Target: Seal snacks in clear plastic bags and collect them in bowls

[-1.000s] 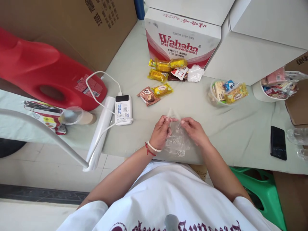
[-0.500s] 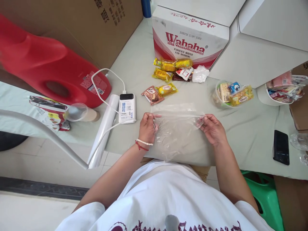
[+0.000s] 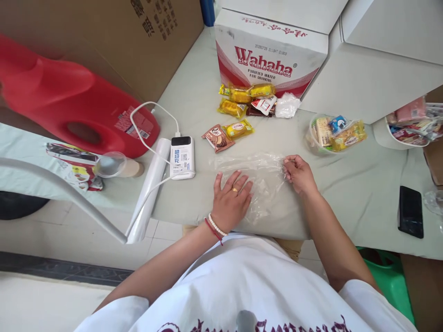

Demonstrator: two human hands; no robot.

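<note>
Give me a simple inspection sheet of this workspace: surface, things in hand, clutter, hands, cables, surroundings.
Surface: table under a pale green cloth, creased in places.
Things in hand: a clear plastic bag, wrinkled, spread out at the front edge.
Clutter: wrapped snacks, a phone, a power bank and a plastic roll.
Hands: left hand palm down over the bag, fingers spread; right hand pinches its far right corner.
Cables: a white cable plugged into the power bank, looping over the roll.
Surroundings: a red jug, a water carton, a brown cardboard box; a green stool below the table edge.
</note>
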